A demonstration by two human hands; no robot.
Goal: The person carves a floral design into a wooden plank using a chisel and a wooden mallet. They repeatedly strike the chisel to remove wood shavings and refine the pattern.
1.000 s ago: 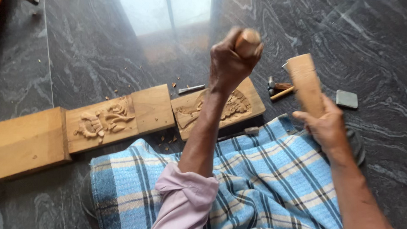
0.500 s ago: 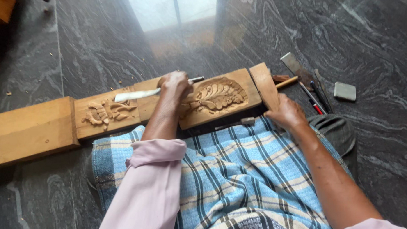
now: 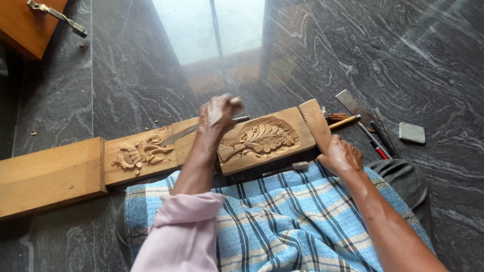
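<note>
A long wooden plank (image 3: 45, 177) lies across the dark stone floor, with a carved flower (image 3: 140, 151) and a carved leaf panel (image 3: 263, 138) on it. My left hand (image 3: 218, 114) is closed around a metal chisel (image 3: 178, 135), whose blade lies flat pointing left toward the flower carving. At the plank's right end my right hand (image 3: 339, 155) grips the lower end of a wooden mallet bar (image 3: 314, 123), which rests against the plank. A blue checked cloth (image 3: 288, 225) covers my lap just below the plank.
Several chisels and pencils (image 3: 368, 127) lie on the floor right of the plank, next to a small grey sharpening stone (image 3: 412, 133). A wooden piece with a metal fitting (image 3: 29, 23) sits at the top left. Wood chips dot the floor.
My left hand came down from a raised position and now holds the chisel on the plank. My right hand lowered the wooden bar to the plank's right end.
</note>
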